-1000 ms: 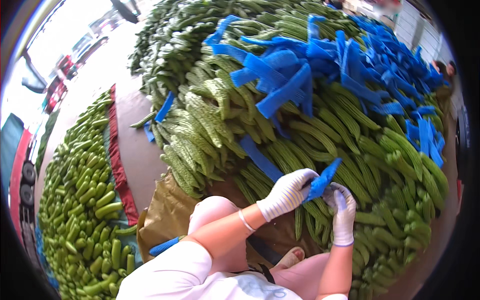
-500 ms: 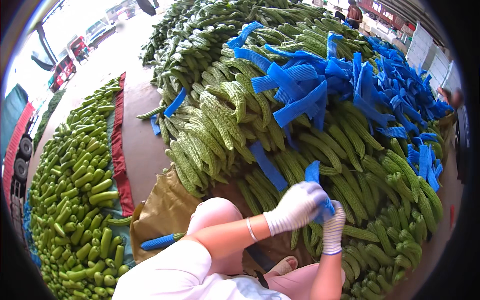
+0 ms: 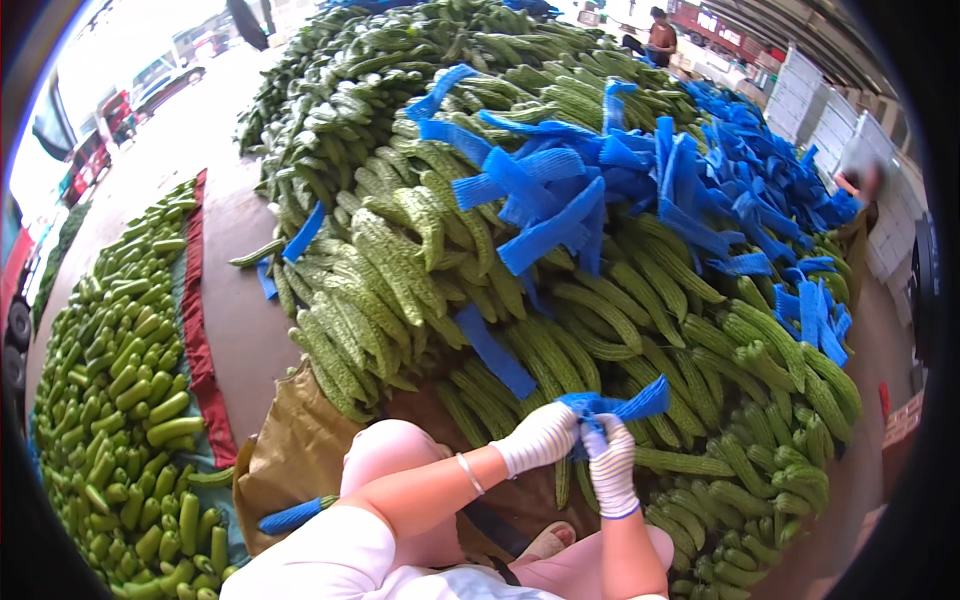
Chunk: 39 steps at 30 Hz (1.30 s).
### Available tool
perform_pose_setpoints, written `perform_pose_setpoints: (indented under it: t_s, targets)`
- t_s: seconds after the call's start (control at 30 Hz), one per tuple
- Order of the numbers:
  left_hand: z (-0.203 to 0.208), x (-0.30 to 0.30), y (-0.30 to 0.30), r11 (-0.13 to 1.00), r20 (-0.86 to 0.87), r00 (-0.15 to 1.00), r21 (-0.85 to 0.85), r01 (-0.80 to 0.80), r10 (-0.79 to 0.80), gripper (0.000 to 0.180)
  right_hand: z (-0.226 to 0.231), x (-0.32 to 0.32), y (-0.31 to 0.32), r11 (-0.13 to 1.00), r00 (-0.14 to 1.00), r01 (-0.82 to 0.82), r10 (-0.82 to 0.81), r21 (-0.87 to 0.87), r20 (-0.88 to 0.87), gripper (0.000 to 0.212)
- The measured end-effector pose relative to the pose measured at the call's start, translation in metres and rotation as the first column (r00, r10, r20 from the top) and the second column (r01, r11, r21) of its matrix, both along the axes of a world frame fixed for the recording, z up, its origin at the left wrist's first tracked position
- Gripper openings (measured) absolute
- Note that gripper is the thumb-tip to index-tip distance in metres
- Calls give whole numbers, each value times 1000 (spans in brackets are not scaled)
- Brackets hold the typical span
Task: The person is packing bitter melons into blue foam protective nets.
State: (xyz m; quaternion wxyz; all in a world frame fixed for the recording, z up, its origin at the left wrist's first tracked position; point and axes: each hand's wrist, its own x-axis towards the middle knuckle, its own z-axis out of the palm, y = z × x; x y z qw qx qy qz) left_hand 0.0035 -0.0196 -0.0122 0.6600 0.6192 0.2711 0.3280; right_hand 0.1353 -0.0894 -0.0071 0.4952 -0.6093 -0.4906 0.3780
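Both hands wear white striped gloves and meet in front of me. My left hand (image 3: 543,437) pinches one end of a blue foam net sleeve (image 3: 645,400), and my right hand (image 3: 610,468) grips it close beside. The sleeve's free end sticks out to the right above the right hand. Whether anything is inside the sleeve, I cannot tell. Just beyond the hands lies a big heap of green bitter melons (image 3: 640,300). Another bitter melon in a blue sleeve (image 3: 292,515) rests left of my knee. A loose flat sleeve (image 3: 496,352) lies on the melons beyond my left hand.
Many loose blue sleeves (image 3: 560,200) are strewn over the heap toward the right. Brown sheeting (image 3: 290,440) lies under its near left edge. Across a bare strip, smooth green gourds (image 3: 130,390) cover the left side. Another person (image 3: 660,38) sits far back; someone blurred is at the right.
The view has shifted, so the heap appears further left. The sleeve's free end stood upright above my hands and now points right. My hands have turned around it, still close together.
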Motion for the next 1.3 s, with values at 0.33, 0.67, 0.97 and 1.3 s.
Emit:
perform_pose_setpoints:
  t_s: [0.33, 0.67, 0.97, 1.3]
  targets:
    - [9, -6, 6, 996, 145, 989, 77, -52, 40, 22, 22, -6, -14, 996, 836, 22, 28, 84, -549, 10]
    - [12, 1, 20, 797, -308, 946, 594, 107, 103, 29, 22, -20, -26, 813, 617, -582, 445, 5, -649, 18]
    - [18, -1, -15, 947, 7, 1000, -322, 2, 1, 44, 37, -8, -37, 724, 404, -689, 423, 35, -811, 20]
    - [39, 25, 12, 787, -42, 985, -596, -157, 165, 50, -35, 197, 4, 764, 506, 216, 445, -608, 739, 43]
